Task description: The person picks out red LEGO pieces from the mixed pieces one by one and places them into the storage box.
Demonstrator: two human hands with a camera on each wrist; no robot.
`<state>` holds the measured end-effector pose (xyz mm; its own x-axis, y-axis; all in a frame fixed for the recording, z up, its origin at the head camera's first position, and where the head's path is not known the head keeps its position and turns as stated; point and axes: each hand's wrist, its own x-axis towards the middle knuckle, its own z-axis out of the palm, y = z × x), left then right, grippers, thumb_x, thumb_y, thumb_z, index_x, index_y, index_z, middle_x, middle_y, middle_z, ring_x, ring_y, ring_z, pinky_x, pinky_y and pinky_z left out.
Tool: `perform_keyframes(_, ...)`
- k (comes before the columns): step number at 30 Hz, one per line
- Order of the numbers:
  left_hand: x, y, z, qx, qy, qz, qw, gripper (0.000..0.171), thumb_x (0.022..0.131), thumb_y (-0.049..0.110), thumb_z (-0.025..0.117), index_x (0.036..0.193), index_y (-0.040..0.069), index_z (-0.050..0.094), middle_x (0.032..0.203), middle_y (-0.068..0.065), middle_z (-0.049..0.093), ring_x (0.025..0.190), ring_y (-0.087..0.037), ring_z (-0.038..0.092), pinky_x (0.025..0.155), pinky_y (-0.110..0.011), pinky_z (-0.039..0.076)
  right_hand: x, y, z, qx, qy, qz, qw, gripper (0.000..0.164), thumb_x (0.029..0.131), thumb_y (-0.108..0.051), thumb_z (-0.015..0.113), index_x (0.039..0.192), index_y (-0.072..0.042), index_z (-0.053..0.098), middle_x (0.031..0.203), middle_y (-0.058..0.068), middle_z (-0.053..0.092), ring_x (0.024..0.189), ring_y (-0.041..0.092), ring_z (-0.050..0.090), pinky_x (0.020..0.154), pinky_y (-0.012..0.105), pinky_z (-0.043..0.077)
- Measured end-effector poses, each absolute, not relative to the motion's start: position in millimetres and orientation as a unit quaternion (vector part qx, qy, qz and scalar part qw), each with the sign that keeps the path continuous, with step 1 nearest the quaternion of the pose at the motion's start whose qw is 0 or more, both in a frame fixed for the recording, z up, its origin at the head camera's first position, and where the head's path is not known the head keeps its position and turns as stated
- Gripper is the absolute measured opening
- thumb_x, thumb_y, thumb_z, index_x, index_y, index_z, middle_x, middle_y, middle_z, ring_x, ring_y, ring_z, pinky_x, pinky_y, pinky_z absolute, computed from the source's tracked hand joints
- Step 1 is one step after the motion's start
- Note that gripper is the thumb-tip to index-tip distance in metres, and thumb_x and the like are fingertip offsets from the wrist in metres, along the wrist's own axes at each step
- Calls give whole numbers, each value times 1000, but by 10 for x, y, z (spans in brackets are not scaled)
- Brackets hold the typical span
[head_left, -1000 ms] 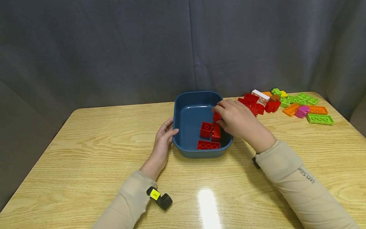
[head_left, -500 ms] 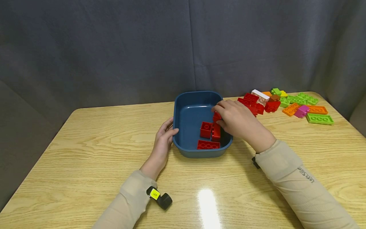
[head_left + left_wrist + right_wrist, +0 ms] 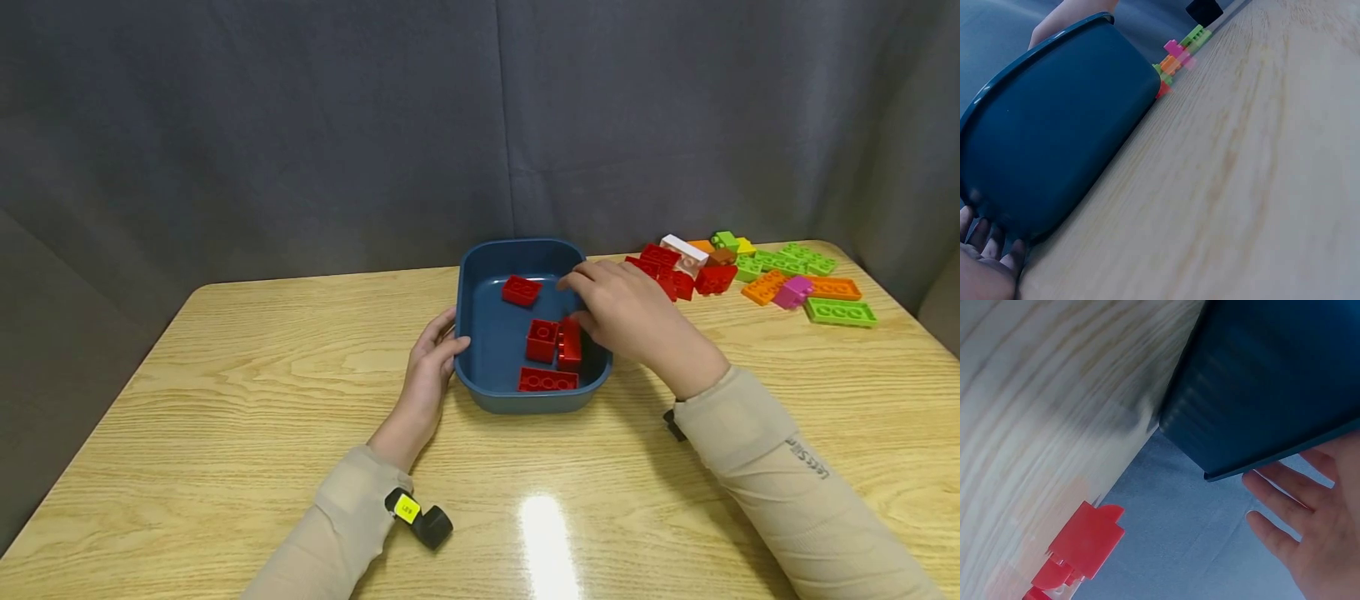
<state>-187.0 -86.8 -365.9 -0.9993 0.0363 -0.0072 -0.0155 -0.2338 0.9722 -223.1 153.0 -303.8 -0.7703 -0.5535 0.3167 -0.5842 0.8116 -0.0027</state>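
Note:
A blue plastic bin [image 3: 491, 317] stands on the table; several red building bricks lie inside. My left hand [image 3: 430, 371] holds its left wall, thumb over the rim and fingers along the outside, as the left wrist view also shows. Over the bin's right side hovers my right hand [image 3: 618, 308], fingers spread and nothing between them. One red brick [image 3: 521, 290] lies alone toward the back of the bin. A square red brick [image 3: 542, 340] and a red brick on its side [image 3: 570, 346] sit together; a long red brick [image 3: 548, 380] is by the front wall.
Right of the bin, at the table's back edge, lie several red bricks [image 3: 660, 257], a white brick [image 3: 684, 252], and green, orange and yellow ones. A pink brick [image 3: 792, 292] and a long green brick [image 3: 842, 312] are farther right. A grey curtain [image 3: 337, 133] hangs behind.
My right hand has let go of a red brick, which now lies farther left and back in the bin. Its fingers have opened. The left hand and bin have stayed put.

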Motion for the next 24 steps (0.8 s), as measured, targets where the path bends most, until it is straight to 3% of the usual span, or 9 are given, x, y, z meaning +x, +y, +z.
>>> perform_keyframes(10,-1866,-863,-3648,6,622,783,15,58,86,8,50,142,4,37,148,-17,39,133,-27,39,115,-45,28,-2280,1621,-3013,287,-939,81,169,36,80,-20,70,113,-7,64,114,15,66,101,31,59,91,49,50)
perform_keyframes(24,-1861,-870,-3649,4,626,779,17,58,86,8,50,142,5,37,148,-16,39,132,-26,39,115,-44,27,-2333,1841,-2942,216,-961,83,150,36,83,-21,66,116,-7,62,113,17,65,90,30,58,80,51,51)
